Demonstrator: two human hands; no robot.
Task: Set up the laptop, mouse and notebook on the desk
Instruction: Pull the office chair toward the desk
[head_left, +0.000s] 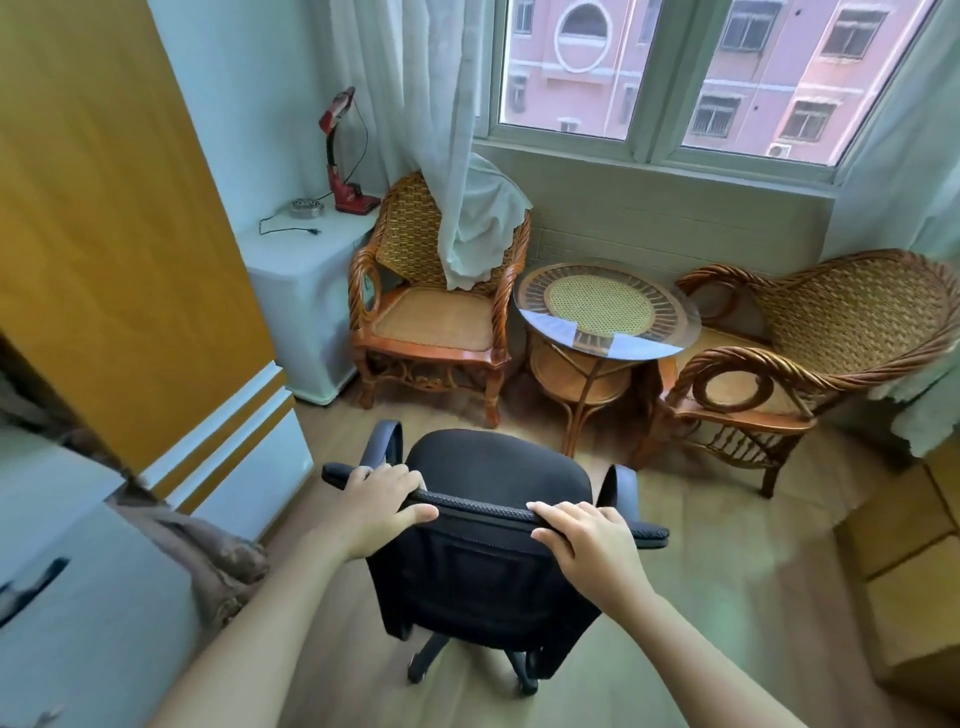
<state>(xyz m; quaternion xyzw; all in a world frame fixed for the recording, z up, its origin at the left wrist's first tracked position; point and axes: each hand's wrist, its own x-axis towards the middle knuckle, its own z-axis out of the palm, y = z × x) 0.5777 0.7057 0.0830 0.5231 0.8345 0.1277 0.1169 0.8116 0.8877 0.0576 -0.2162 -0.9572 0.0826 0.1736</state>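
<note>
Both forearms reach forward from the bottom of the head view to a black office chair (488, 561) on the wooden floor (727, 597). Left hand (382, 506) is closed over the top edge of the chair's backrest toward its left end, fingers (395, 475) curled over the far side and thumb pressed along the near side. Right hand (587, 545) grips the same edge toward the right end, its fingers (558, 514) folded over the rim in the same way. Neither hand holds anything else.

Laptop, mouse and notebook do not show anywhere in this view, so their place relative to the fingers cannot be told.

Beyond the chair stand two wicker armchairs (431, 306) with a small round glass-topped table (605, 312) between them, its top bare. On a white cabinet (306, 270) at the left sit a red desk lamp (343, 156) and a small round metal dish (307, 207); whether the dish holds anything cannot be told. Cardboard boxes (904, 571) line the right edge, closed.
</note>
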